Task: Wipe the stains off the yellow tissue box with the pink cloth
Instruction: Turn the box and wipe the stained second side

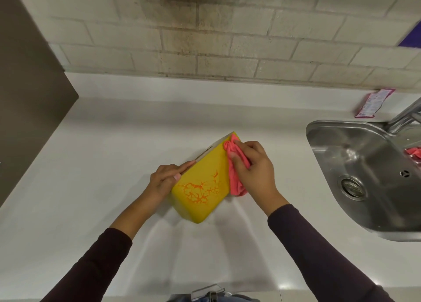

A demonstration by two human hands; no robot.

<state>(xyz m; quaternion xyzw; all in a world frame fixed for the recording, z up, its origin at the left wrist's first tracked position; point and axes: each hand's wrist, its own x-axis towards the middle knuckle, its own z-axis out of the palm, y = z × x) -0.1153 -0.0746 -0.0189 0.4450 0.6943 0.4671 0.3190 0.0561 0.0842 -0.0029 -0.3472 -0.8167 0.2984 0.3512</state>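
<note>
The yellow tissue box (200, 183) stands tilted on the white counter (102, 155), one broad side turned toward me. Orange stains in a web-like pattern cover the lower part of that side. My left hand (166, 180) grips the box at its left edge, fingers along the top, thumb on the yellow face. My right hand (252, 167) presses the bunched pink cloth (234, 171) against the box's right edge, near its far upper corner. The cloth hangs down along that edge, beside the stains and apart from them.
A steel sink (355, 165) with a drain and a tap (405, 114) lies to the right; something pink sits at its right rim. A pink sachet (373, 103) rests by the tiled wall. A dark panel borders the counter on the left.
</note>
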